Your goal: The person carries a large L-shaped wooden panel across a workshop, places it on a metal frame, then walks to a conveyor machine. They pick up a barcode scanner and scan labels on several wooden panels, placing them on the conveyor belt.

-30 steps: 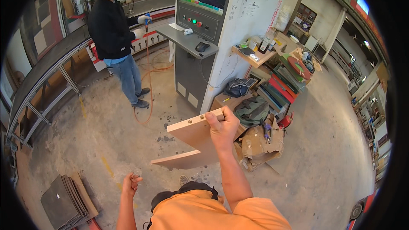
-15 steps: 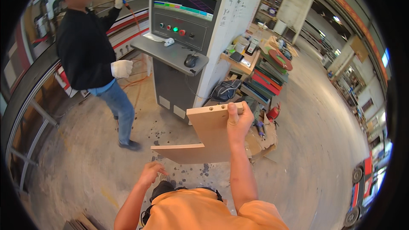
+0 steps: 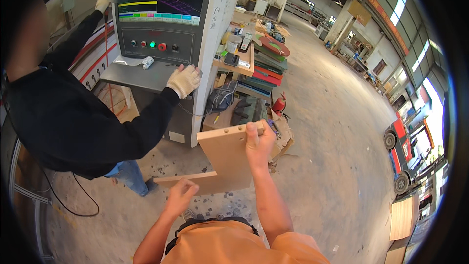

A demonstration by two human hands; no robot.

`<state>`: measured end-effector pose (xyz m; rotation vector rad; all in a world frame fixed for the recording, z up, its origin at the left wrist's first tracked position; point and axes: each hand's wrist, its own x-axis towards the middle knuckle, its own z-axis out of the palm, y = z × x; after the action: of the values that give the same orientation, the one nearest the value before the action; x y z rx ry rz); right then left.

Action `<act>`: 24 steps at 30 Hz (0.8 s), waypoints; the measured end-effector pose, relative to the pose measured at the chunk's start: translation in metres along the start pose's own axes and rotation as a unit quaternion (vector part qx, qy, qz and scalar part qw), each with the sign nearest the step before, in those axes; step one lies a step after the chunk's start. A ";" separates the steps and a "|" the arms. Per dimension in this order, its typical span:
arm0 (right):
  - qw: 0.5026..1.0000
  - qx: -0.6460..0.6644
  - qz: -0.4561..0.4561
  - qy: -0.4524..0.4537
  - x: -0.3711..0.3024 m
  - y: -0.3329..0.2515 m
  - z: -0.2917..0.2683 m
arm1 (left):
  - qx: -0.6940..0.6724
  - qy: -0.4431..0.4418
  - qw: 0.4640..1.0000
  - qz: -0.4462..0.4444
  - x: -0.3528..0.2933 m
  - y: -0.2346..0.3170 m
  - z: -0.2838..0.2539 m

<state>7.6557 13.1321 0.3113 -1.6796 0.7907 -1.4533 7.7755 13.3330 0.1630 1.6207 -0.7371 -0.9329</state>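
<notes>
My right hand [image 3: 259, 142] grips an L-shaped light wooden panel [image 3: 229, 156] by its upper right corner, thumb on the near face. Small drilled holes show in the panel's top edge and near that corner. The panel hangs upright in front of me, with a lower arm reaching left. My left hand [image 3: 181, 196] is at that lower arm, fingers loosely curled and apart; whether it touches the wood I cannot tell.
At left a person in a dark top rests a gloved hand [image 3: 184, 80] on the shelf of a control cabinet [image 3: 156, 44] with a lit screen. Beyond the panel are stacked boards [image 3: 259, 71] and a red fire extinguisher [image 3: 279, 104]. A red forklift [image 3: 403, 151] stands far right.
My view has turned right. My left hand has risen to the panel's lower arm. The person has come closer and put a gloved hand on the cabinet shelf.
</notes>
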 end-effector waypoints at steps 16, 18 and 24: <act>0.992 -0.091 -0.083 0.021 0.050 -0.013 -0.071 | 0.311 0.062 0.930 0.189 0.038 0.003 0.001; 0.995 -0.090 -0.013 0.033 0.073 -0.023 -0.077 | 0.241 0.123 0.956 0.109 0.034 -0.028 -0.031; 0.984 -0.164 -0.053 0.036 0.166 -0.064 -0.092 | 0.144 0.157 0.966 -0.150 0.044 -0.123 -0.054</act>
<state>7.5893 13.0112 0.4567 -1.9470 1.0396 -1.5264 7.8443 13.3504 0.0411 2.1210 -0.4265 -0.7743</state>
